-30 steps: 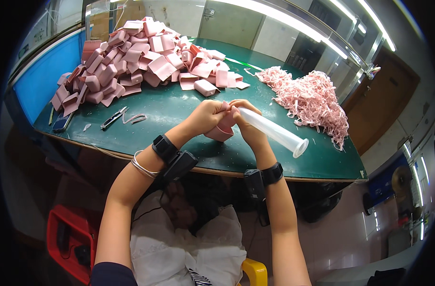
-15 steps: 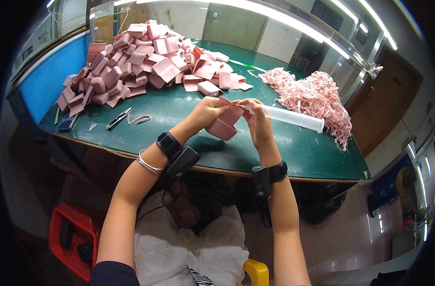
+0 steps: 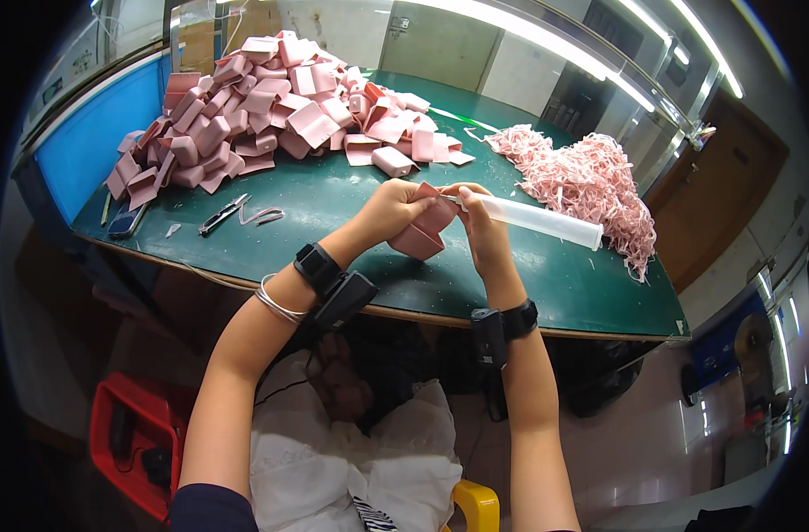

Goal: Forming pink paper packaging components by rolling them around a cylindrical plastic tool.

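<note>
My left hand (image 3: 395,208) pinches a pink leather-like case (image 3: 419,238) by its upper flap, above the near part of the table. The case has a boxy pocket at its lower end and hangs tilted. My right hand (image 3: 481,226) is closed round the thin end of a long translucent white syringe barrel (image 3: 546,219), whose flanged wide end points right. Its narrow tip meets the upper edge of the flap, between my two hands. My fingers partly hide the tip and the exact contact.
A large heap of pink cases (image 3: 271,106) covers the table's far left. Pink trimmed strips (image 3: 590,177) are piled at the right. A utility knife (image 3: 222,215), a loose strip (image 3: 262,215) and a phone (image 3: 127,222) lie at the left. The green table (image 3: 528,297) ends in front of me.
Both hands have shifted very slightly right along with the case, which has turned a little. The syringe barrel stays in almost the same place and my grips are unchanged.
</note>
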A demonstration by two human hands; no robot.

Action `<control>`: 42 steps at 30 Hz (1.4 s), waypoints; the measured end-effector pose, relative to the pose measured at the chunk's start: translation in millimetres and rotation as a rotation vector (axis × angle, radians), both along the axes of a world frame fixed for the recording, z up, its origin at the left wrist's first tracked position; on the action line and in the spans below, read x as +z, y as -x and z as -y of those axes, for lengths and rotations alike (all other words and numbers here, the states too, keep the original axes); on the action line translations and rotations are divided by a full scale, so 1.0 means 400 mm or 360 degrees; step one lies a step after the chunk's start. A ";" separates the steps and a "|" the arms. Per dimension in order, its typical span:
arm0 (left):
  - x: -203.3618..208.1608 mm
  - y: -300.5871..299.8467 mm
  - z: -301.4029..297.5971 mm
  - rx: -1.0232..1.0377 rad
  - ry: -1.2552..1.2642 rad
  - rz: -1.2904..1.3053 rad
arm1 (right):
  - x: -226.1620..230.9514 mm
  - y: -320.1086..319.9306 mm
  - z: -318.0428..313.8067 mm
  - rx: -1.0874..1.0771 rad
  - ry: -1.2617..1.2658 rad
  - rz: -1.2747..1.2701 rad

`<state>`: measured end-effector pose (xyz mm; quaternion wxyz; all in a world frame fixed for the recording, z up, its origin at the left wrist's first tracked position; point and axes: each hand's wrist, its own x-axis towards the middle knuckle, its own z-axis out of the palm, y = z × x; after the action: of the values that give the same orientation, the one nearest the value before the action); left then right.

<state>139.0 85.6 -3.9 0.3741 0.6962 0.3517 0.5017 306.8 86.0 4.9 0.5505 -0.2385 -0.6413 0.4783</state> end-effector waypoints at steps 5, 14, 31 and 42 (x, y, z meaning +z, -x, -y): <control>-0.009 -0.004 -0.005 -0.0038 -0.0124 -0.0044 | -0.006 0.007 0.009 -0.0116 -0.0243 0.0274; -0.014 -0.006 -0.034 0.0024 -0.0127 0.0074 | 0.016 0.009 0.010 -0.0115 -0.0388 -0.0067; -0.009 0.031 -0.045 0.0154 0.0081 0.0436 | 0.025 0.007 0.055 0.0054 -0.0307 0.0494; -0.014 0.029 -0.051 0.0126 0.0131 0.0504 | 0.030 0.006 0.059 0.0063 -0.0315 0.0454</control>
<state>127.2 106.2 -9.5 0.4329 0.5780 0.3358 0.6047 304.3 62.5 17.1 0.4651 -0.2359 -0.7614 0.3850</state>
